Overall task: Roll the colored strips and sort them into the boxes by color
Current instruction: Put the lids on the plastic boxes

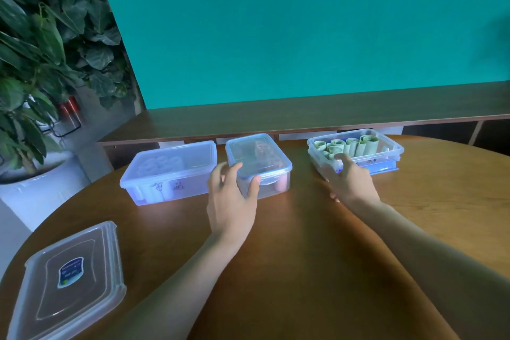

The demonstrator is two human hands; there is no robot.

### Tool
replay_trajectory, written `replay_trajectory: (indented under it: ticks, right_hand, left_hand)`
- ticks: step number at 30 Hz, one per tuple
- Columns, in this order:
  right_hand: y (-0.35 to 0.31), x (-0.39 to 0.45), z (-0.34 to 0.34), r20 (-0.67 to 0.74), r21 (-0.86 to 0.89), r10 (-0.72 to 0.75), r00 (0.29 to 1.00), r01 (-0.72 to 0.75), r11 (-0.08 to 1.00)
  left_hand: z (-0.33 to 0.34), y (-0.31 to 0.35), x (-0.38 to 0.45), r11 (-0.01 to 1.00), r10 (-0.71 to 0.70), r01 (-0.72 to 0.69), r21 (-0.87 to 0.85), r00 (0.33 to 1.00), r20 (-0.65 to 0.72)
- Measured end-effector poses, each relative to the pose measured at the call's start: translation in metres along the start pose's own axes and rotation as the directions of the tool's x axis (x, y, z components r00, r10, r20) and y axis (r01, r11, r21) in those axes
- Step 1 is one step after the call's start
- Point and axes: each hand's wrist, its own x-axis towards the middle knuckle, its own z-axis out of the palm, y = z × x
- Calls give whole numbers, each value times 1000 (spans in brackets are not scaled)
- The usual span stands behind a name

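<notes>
At the middle box (259,165), my left hand (231,196) curls round its near left corner, thumb on the front wall and fingertips on the lid's edge, while my right hand (349,179) reaches to the open box of green rolls (356,150), its fingers bent over the near rim; whether they pinch a roll or only grip the rim I cannot tell. Green rolls (345,145) stand packed upright in that box, which seems to sit on its own lid. Pinkish rolls show faintly through the middle box, pale ones through the lidded left box (168,171). A spare lid (69,281) lies near me on the round wooden table (303,257). No loose strips are visible, so sorting looks nearly finished. Closing up should go best if I steady each box low and press lids evenly at the corners, keeping rolls below the rim.
</notes>
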Motion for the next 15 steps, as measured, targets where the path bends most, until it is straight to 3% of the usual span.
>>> replay_trajectory:
  ticks: [7, 15]
  right_hand:
    - [9, -7, -16, -12, -19, -90, 996, 90, 996]
    - [11, -52, -47, 82, -2, -115, 990, 116, 993]
  left_hand:
    - [-19, 20, -7, 989, 135, -134, -65, 991, 15]
    - [-40, 53, -33, 970, 227, -220, -106, 972, 58]
